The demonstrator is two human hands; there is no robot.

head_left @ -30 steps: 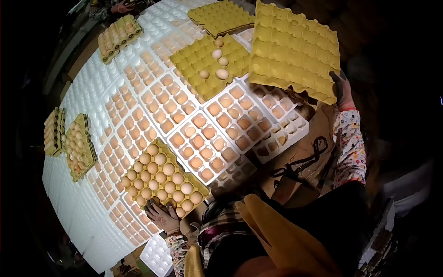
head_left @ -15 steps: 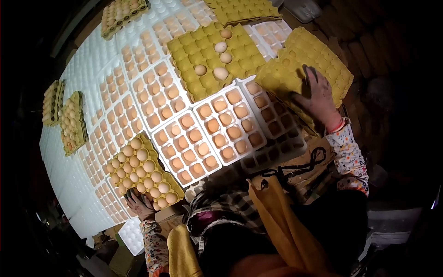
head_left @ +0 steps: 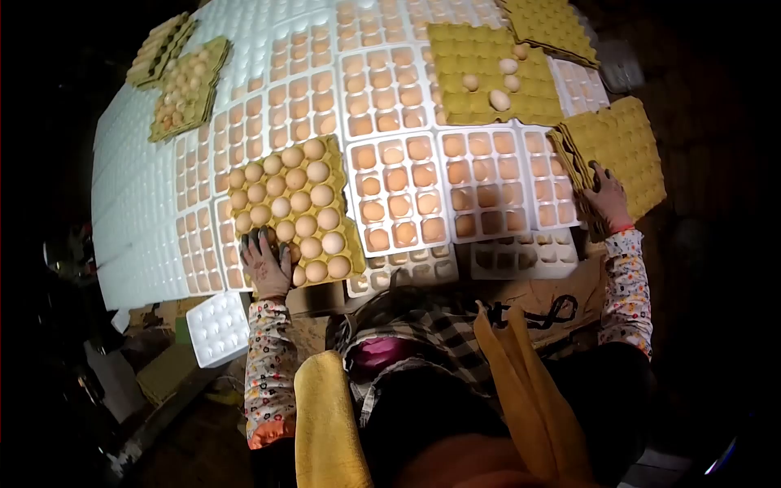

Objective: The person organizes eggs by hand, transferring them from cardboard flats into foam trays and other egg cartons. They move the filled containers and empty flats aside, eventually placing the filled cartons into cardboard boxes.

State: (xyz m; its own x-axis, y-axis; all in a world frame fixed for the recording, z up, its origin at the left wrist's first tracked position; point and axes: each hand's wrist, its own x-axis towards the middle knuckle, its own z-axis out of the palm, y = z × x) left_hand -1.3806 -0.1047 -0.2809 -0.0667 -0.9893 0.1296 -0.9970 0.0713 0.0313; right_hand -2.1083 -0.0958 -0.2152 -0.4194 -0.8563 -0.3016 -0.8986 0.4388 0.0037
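My left hand [head_left: 267,264] lies with fingers apart over the near left edge of a yellow egg tray [head_left: 355,259]. Rows of pale brown eggs [head_left: 300,202] fill most of that tray. On the right, my right hand [head_left: 607,198] has its fingers bent over the near left edge of a small stack of yellow egg trays [head_left: 626,150]; no eggs show on top. White foam cartons [head_left: 397,195] of eggs stand between the hands. Behind them, another yellow tray [head_left: 464,61] carries several loose eggs.
Rows of white egg cartons [head_left: 305,98] cover the table. Far left stand another tray of eggs [head_left: 189,88] and stacked trays [head_left: 159,50]. More yellow trays [head_left: 553,28] lie back right. An empty white carton [head_left: 218,329] hangs low at left; cardboard [head_left: 537,313] sits below the front edge.
The view has turned. My right hand has gone from spread over the tray stack to its near edge, and the stack sits farther right of the white cartons. My left hand stays at its tray.
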